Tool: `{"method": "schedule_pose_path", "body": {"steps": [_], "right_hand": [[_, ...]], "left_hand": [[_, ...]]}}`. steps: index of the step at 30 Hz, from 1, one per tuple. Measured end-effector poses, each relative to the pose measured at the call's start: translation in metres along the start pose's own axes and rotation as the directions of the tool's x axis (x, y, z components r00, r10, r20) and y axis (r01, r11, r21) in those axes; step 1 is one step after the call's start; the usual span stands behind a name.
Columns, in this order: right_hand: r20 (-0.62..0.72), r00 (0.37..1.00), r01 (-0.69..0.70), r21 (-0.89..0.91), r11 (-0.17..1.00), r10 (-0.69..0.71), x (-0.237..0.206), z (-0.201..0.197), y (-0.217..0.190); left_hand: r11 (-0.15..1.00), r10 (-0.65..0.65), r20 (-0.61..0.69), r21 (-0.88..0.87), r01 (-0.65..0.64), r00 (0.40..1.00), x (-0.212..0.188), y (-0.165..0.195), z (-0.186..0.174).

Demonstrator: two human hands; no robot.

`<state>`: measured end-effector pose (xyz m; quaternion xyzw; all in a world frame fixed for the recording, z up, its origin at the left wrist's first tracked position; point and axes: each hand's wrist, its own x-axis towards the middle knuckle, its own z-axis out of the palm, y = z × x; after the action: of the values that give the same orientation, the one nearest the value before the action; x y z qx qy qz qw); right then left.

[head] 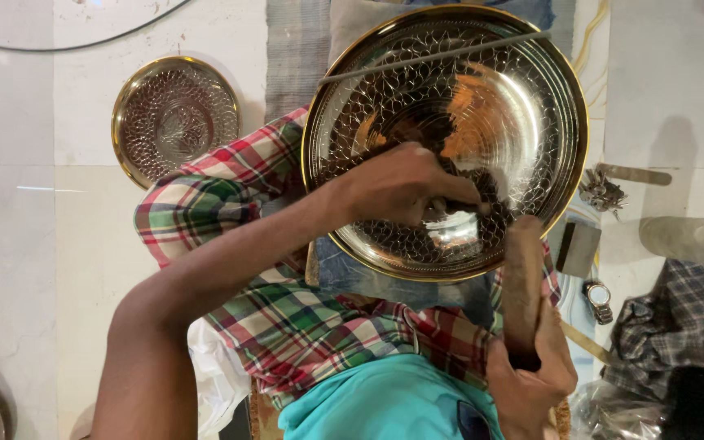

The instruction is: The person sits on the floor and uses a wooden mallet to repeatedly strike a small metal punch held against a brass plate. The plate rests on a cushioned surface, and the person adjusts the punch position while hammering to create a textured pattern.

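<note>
My left hand (405, 183) pinches a small punch on the big engraved brass plate (531, 106) at upper centre; my right hand (531, 371) grips a wooden mallet (523, 277) at its lower edge. A smaller plate (174, 118) lies upper left, a wristwatch (598, 297) right.

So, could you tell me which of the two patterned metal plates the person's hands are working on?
The large gold-rimmed plate on the lap: the left hand rests inside it. The small plate lies untouched on the floor.
</note>
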<state>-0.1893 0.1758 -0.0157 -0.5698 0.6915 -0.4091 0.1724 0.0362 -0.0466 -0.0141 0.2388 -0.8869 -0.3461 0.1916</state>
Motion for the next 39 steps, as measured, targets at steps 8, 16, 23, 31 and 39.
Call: {"method": "schedule_pose_path", "body": {"steps": [8,16,23,31,39], "right_hand": [[0.243,0.931,-0.34,0.3,0.891,0.273,0.011,-0.005,0.008],[0.168,0.938,-0.329,0.168,0.929,0.302,0.03,-0.018,-0.006],[0.167,0.973,0.139,0.13,0.982,-0.159,0.061,-0.015,0.013],[0.4,0.891,0.151,0.186,0.971,-0.215,0.135,-0.037,-0.008],[0.616,0.783,0.189,-0.104,0.977,-0.086,0.182,-0.055,-0.044]], "left_hand": [[0.999,-0.005,-0.159,0.034,0.011,0.987,-0.002,0.002,0.002],[0.999,0.04,-0.055,0.001,-0.04,0.998,0.007,0.005,-0.011],[0.987,-0.097,-0.142,0.117,0.114,0.985,-0.003,0.018,-0.006],[0.956,-0.226,-0.493,0.053,0.288,0.84,-0.023,0.037,0.022],[0.957,-0.217,-0.669,-0.002,0.29,0.711,-0.037,0.043,0.046]]}}
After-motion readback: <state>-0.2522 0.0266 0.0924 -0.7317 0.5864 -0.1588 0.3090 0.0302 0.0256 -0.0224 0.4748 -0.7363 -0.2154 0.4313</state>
